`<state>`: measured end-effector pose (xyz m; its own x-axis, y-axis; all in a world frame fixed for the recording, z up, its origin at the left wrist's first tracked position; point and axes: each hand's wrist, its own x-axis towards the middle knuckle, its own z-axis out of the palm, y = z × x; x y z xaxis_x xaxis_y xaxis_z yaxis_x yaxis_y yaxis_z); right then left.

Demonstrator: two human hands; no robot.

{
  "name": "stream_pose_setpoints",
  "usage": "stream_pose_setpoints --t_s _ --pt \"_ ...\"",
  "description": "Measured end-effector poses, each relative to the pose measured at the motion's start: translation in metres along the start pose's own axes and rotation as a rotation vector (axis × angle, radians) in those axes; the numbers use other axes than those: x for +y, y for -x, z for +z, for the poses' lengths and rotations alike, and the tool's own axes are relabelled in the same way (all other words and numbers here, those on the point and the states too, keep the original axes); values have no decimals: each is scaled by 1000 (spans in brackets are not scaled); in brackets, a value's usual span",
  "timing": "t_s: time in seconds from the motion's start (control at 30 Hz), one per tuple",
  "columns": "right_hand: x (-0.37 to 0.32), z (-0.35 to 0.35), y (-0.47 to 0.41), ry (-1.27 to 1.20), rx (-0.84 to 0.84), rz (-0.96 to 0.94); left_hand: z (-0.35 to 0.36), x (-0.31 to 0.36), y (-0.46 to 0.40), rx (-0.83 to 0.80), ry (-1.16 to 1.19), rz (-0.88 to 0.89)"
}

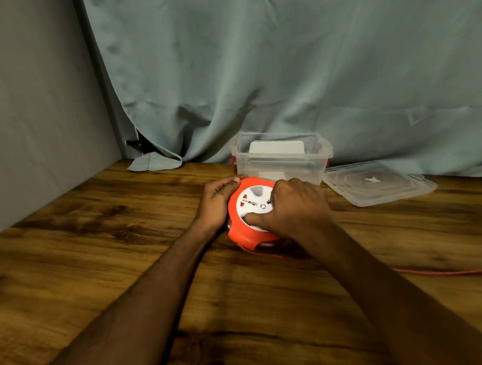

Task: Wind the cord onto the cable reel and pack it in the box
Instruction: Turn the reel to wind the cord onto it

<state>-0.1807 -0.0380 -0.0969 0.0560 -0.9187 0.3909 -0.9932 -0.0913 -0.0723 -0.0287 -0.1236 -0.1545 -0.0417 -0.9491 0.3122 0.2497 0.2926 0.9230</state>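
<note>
lying flat, cable reel (243, 231), sockets up

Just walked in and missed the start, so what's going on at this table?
A person is winding a cord onto an orange cable reel. The left hand holds its rim while the right hand rests on the white centre. Orange cord trails off right. The clear box stands open behind, its lid alongside.
</note>
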Motion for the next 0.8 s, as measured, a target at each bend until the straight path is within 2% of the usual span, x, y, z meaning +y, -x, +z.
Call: stream_pose_setpoints --t_s 0.17,0.33,0.43,0.53,0.7,0.8 --pt "-11 13 7 10 89 -4 -1 -1 -1 -1 -43 9" --pt "-8 14 2 -27 33 16 -3 0 -1 1 -57 -8" --pt "0 9 -3 -126 -34 43 -2 2 0 32 -51 -22" --pt "16 5 -11 -239 -12 52 -1 3 0 56 -59 -25" --pt "38 1 -16 -287 -215 -76 1 6 2 50 -58 -45" --pt "46 3 -20 -304 -273 -113 -1 5 1 38 -58 -46"
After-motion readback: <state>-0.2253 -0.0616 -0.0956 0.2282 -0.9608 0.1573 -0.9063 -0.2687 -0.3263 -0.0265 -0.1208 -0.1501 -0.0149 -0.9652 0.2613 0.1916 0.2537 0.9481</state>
